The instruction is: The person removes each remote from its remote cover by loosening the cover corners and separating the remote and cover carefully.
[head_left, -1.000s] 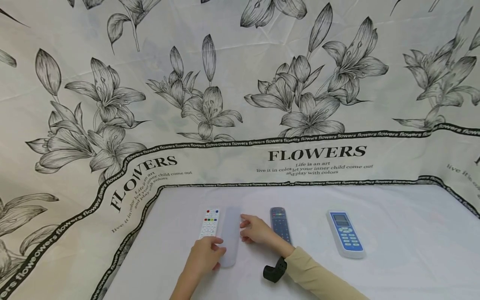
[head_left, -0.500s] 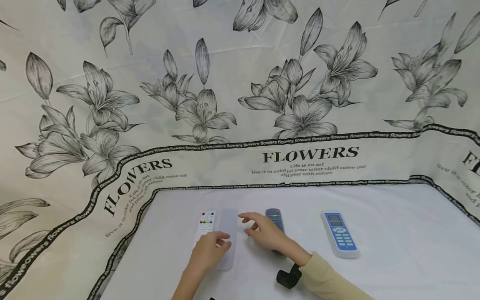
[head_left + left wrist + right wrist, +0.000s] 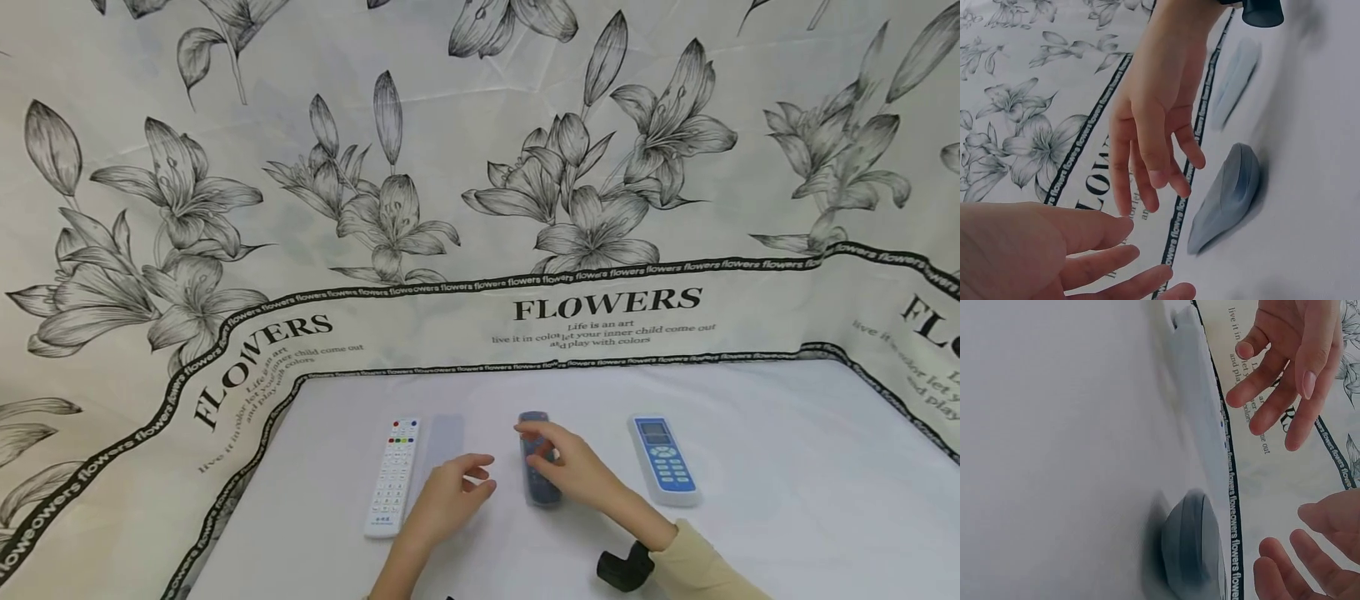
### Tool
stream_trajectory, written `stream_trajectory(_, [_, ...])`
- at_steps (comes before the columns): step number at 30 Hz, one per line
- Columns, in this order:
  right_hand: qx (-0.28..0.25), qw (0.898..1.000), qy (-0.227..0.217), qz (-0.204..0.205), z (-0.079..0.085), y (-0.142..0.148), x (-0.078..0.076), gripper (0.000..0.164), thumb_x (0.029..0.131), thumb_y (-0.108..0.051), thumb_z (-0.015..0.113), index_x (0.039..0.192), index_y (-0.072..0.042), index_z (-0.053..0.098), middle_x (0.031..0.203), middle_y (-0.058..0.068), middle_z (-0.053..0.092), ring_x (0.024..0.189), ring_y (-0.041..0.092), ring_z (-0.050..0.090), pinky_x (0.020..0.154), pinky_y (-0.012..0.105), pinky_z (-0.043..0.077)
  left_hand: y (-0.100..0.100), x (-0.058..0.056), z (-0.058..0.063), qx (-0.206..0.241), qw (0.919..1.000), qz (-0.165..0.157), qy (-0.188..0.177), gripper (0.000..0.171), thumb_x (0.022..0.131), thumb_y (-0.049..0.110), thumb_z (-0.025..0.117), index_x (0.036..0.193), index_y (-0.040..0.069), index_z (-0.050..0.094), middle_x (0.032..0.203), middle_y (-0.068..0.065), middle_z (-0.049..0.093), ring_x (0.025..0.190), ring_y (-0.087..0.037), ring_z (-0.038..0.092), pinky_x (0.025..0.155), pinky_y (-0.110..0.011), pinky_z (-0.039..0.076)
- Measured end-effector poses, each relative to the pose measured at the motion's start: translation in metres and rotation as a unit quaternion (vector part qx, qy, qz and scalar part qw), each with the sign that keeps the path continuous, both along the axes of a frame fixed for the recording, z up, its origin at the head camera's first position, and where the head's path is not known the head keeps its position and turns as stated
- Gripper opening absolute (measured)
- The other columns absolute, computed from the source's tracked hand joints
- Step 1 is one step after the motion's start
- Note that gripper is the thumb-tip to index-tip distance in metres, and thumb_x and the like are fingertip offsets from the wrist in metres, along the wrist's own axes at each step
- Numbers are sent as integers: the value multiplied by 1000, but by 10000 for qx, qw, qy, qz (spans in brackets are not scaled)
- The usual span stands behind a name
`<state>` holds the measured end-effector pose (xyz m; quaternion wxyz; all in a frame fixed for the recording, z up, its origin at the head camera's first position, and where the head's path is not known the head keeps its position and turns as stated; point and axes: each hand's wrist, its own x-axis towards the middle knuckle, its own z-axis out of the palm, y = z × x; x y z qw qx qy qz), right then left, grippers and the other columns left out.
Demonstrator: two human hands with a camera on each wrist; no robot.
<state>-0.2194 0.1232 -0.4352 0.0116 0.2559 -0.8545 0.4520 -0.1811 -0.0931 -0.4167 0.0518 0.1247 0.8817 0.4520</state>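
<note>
My left hand (image 3: 453, 492) hangs with loosely bent fingers between the white remote control (image 3: 392, 479) and the dark remote control (image 3: 542, 483), holding nothing. Its wrist partly hides a flat, translucent sleeve (image 3: 446, 437) lying beside the white remote. Over the dark remote is my right hand (image 3: 577, 471), fingers relaxed and apart, covering part of it in the head view. In the left wrist view the right hand (image 3: 1163, 119) reaches down with nothing between its fingers, and the dark remote (image 3: 1229, 197) lies on the table below. The right wrist view shows the left hand's fingers (image 3: 1266, 412) spread.
To the right on the white tablecloth (image 3: 780, 467) lies a blue-and-white remote control (image 3: 663, 460) with a small screen. A floral curtain (image 3: 420, 325) stands behind the table. A black wrist camera (image 3: 626, 568) sits on the right wrist.
Both hands have shifted to the right: the left away from the white remote, now fully visible, and the right from beside the sleeve to over the dark remote. The head view has turned slightly.
</note>
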Motion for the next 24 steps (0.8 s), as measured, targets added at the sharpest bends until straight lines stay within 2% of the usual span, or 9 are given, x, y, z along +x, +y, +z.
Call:
stream_trajectory(8, [80,9991,-114,-411,-11,37,4,43,90,-1,61,132,-2,51,116,19,62,91,22,64,74,23,54,18,-4,-8,-8,9999,7,-159,38,89,16,65,124,2,60,105,-15,68,85,-19,64,68,-32,52])
stream_trajectory(15, [-30,9916,-942,-882,-19,54,3,47,90,-5,62,135,-3,48,120,21,60,95,24,64,70,24,53,27,-15,-12,187,9990,237,-340,40,89,15,64,127,3,58,105,-12,67,84,-19,63,65,-31,53])
stream_trajectory(20, [-386,9854,-1430,-846,-21,57,-3,52,89,-5,61,137,3,42,123,27,56,97,28,64,71,30,57,35,-26,-16,257,9979,455,-394,41,89,14,64,128,1,57,103,-12,66,78,-16,62,60,-27,51])
stream_trajectory(24, [-761,9756,-1916,-758,-19,51,-10,54,91,-5,57,139,8,36,120,31,56,93,28,67,71,35,58,40,-35,-19,374,9963,646,-438,41,89,11,64,126,-2,57,96,-10,66,69,-13,62,57,-25,51])
